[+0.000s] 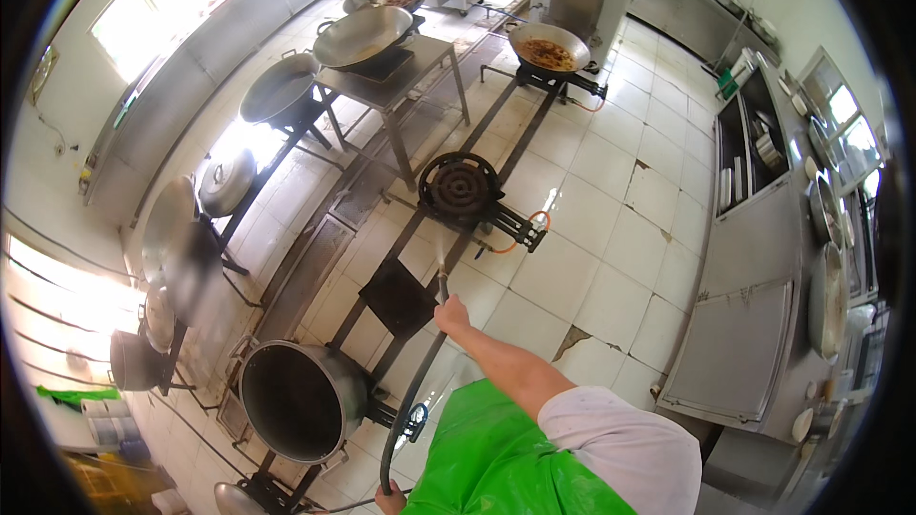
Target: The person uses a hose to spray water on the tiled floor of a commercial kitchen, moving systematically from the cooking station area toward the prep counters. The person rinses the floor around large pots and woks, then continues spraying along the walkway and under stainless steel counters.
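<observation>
My right hand [452, 315] grips a dark hose [422, 379] close to its metal nozzle [443, 277]. From the nozzle a spray of water [441, 247] goes towards the black cast-iron gas burner [461, 189], which stands on dark rails just ahead. Lower down, at the bottom edge of the picture, my left hand [390, 497] is closed around the same hose and is partly cut off. A black square plate [399, 298] lies on the rails left of the nozzle. Beside the hose, on the left, stands a large open metal pot [304, 400]. A green apron [501, 443] covers my front.
A wok with reddish food [547, 50] sits on a farther burner. More woks [365, 36] stand on and around a metal table [422, 75]. A floor drain grate [315, 265] runs at left. Steel cabinets [744, 343] line the right. Some white floor tiles [551, 272] are broken.
</observation>
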### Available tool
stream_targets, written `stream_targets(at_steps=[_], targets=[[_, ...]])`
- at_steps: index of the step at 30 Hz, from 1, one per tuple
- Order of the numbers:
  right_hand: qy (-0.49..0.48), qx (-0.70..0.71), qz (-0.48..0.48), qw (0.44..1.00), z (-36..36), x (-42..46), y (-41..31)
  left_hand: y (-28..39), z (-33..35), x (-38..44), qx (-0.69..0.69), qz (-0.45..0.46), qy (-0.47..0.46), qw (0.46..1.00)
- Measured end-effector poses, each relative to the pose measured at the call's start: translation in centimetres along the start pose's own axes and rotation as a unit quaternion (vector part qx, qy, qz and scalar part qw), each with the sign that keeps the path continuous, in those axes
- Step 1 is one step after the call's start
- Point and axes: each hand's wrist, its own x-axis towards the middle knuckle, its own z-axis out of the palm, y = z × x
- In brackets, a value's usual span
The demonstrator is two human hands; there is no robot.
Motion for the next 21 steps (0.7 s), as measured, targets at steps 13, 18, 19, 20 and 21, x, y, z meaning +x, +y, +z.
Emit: stream_targets(at_steps=[13, 18, 19, 20, 21], targets=[[0.102, 0.107, 0.036, 0.988, -6.7, -0.3, 11.6, 5.2, -1.6, 2.7, 0.128, 0.168, -0.039, 0.977], [0.135, 0.152, -0.017, 0.979, -10.7, -0.2, 16.9, 8.7, -0.9, 1.4, 0.178, 0.267, -0.034, 0.947], [0.088, 0.191, -0.011, 0.978, -11.9, -0.7, 18.3, 9.2, -0.7, 0.7, 0.185, 0.288, -0.028, 0.939], [0.042, 0.229, -0.007, 0.973, -13.5, -1.3, 20.2, 9.8, -0.2, 0.1, 0.192, 0.309, -0.02, 0.931], [-0.005, 0.265, -0.003, 0.964, -15.0, -2.1, 22.3, 10.5, 0.1, -0.7, 0.199, 0.333, -0.013, 0.922]])
